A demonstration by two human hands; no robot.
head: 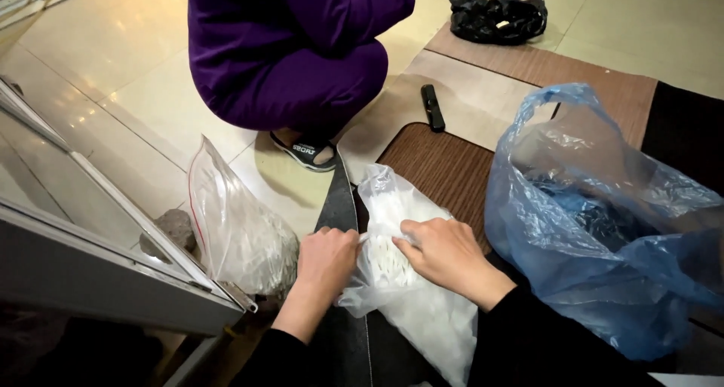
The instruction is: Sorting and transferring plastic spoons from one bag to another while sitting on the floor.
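1. Left hand [326,257] closed on the edge of a white plastic bag [411,296], on the floor.
2. Right hand [445,255] pinching the same bag; inside, perhaps small white pieces.
3. Nearby: blue bag [603,229] right, clear bag [237,232] left.

White bag [411,312]: thin translucent plastic film, crinkled, soft sheen; small white pieces show through it, material not discernible. Blue bag [603,229]: thin translucent plastic, heavily creased, glossy on the folds. Clear bag [237,232]: transparent plastic, smooth, shiny, with a red strip along its edge. Black bag [498,18]: opaque plastic, wrinkled, dull gloss. Floor [128,70]: pale tiles, polished, reflective. Mat [445,168]: dark brown wood-grain surface, matt. Board [550,70] beyond it: lighter wood-look surface, matt. Frame [113,281] at left: grey metal, smooth. Purple clothing [294,48] of the crouching person: soft matt cloth.
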